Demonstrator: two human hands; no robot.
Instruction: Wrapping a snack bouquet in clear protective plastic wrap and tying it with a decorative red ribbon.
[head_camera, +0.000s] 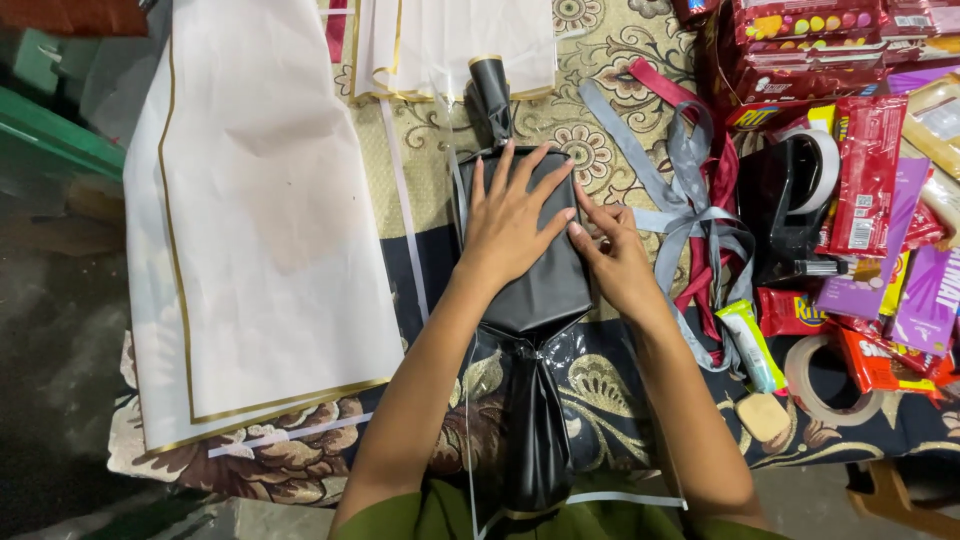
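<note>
— What's going on at the table now?

— Someone's wrapping a box in black paper, middle of the frame. The left hand lies flat on top, fingers spread wide, pinning the sheet down. The right hand sits at the box's right edge, fingers together, pressing the fold there; it's not pinching anything that I can see.

— So which stage is that?

— I'd say the side seam. Both ends are bunched and loose, one toward the top of the frame, one near the person's body.

— And after that?

— Probably tape. The black tape dispenser stands right of the box, past the grey ribbon, so one hand must hold the fold while the other reaches. Snack packets crowd the right side; a large white sheet with gold edging fills the left.
</note>
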